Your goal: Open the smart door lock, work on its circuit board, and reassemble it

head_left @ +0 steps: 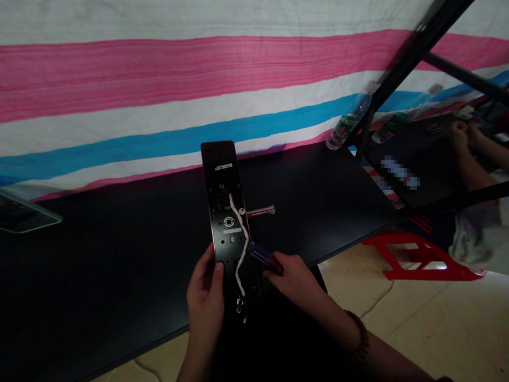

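My left hand (207, 297) grips the lower left edge of a long black door-lock panel (225, 201), thumb on its face. The panel stands tilted above the black table (119, 254), its back side towards me, with a white cable (239, 244) running down it. My right hand (292, 273) is closed on a screwdriver with a dark blue and red handle (264, 257), whose tip points at the panel's right edge. A second screwdriver with a clear reddish handle (260, 211) lies on the table just behind the panel.
Two plastic bottles (345, 124) stand at the table's far right corner by a black metal frame. Another person's hands (463, 132) work at a neighbouring table on the right. A red stool (417, 257) sits on the floor. A striped cloth hangs behind. A glass-like sheet (24, 215) lies far left.
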The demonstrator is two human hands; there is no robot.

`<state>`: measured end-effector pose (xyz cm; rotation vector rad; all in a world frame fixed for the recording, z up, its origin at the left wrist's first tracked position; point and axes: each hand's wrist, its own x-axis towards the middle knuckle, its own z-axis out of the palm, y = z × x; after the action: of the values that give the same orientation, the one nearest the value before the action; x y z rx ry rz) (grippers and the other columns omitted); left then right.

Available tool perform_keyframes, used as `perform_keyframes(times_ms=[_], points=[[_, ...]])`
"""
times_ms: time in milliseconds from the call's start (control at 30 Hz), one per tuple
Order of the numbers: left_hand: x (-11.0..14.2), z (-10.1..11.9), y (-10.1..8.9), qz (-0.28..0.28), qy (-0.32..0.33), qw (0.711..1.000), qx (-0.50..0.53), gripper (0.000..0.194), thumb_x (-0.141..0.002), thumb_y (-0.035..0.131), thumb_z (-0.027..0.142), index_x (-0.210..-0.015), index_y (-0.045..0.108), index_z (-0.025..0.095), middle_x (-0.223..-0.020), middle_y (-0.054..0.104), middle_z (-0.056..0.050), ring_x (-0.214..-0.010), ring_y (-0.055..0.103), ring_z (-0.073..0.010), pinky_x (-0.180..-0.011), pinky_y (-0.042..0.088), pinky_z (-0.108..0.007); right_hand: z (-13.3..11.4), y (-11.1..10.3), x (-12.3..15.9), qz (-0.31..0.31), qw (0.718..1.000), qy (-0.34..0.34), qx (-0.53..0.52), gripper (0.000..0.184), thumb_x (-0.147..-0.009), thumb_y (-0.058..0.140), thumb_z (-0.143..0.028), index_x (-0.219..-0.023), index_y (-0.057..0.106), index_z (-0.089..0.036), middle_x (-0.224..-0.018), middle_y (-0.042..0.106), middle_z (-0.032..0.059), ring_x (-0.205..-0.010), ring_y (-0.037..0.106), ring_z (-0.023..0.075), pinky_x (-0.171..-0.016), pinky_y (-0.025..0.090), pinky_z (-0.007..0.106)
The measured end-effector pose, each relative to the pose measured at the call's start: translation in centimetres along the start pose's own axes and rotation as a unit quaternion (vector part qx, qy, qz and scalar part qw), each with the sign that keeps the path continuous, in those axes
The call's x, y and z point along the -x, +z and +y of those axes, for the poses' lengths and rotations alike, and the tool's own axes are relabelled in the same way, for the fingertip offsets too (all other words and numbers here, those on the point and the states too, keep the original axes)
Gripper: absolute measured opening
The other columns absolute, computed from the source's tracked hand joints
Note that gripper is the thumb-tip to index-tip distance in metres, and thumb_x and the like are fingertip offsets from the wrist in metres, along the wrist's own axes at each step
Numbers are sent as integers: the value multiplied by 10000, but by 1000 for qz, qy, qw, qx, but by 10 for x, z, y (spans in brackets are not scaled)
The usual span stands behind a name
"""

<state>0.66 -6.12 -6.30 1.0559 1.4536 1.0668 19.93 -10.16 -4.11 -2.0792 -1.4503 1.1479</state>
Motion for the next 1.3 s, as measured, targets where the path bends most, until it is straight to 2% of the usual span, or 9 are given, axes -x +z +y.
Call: perform_keyframes(times_ms=[267,600,667,800,900,967,1067,1133,1300], points=[[8,-3,1,-11,0,1000,10,494,-893,663,420,-1339,614,214,-1406,626,-113,-1306,588,-276,-1148,436,-459,-7,8,-2,8,999,6,32,114,-873,598,-156,-772,632,-196,-708,658,17,-622,580,143,-575,326,240],[5,3,-7,-38,15,999,0,481,-865,677,443,-1280,645,201,-1311,680,-118,-1186,663,-267,-1033,542,-417,1,6,-13,51,998,-7,37,118,-825,612,-147,-716,596,-191,-649,606,5,-570,508,123,-545,291,244],[7,7,-11,-16,42,999,-17,444,-883,658,428,-1264,645,200,-1285,678,-118,-1157,668,-254,-1028,543,-412,7,1,-15,81,997,-14,7,109,-826,611,-175,-718,601,-187,-649,603,3,-576,508,124,-551,307,243],[15,28,-14,46,174,978,-104,279,-901,646,348,-1144,696,218,-1243,655,-90,-1144,642,-239,-1038,521,-408,6,-13,-14,115,987,-39,-104,112,-821,616,-268,-766,649,-177,-651,595,-11,-587,496,124,-575,362,243],[17,49,-5,-3,234,962,-141,212,-902,640,312,-1078,740,251,-1149,692,-60,-1057,673,-222,-988,542,-388,-8,-22,-10,123,972,-60,-192,150,-794,653,-327,-773,670,-180,-643,572,-24,-579,469,117,-558,373,240],[15,62,7,-72,222,962,-142,220,-897,637,323,-1065,767,266,-1102,722,-57,-976,704,-217,-930,574,-376,-19,-24,-7,121,958,-68,-252,170,-775,682,-352,-753,669,-184,-625,546,-31,-562,442,109,-532,364,235],[9,76,26,-177,143,969,-100,256,-865,654,351,-1057,789,250,-1041,755,-70,-870,727,-217,-826,614,-368,-33,-25,-4,98,928,-64,-354,221,-758,733,-393,-749,664,-183,-590,497,-50,-508,387,88,-473,328,220],[5,81,34,-214,89,971,-51,260,-840,677,378,-1017,802,234,-996,769,-75,-845,732,-221,-769,624,-356,-40,-24,-2,78,903,-65,-417,260,-761,762,-422,-773,663,-182,-571,471,-64,-471,353,73,-439,299,208],[6,78,37,-161,41,985,45,227,-763,763,378,-895,822,202,-856,778,-59,-667,711,-179,-633,628,-301,-53,-22,2,44,869,-113,-480,289,-803,760,-469,-819,687,-190,-563,486,-62,-455,381,74,-448,347,213]])
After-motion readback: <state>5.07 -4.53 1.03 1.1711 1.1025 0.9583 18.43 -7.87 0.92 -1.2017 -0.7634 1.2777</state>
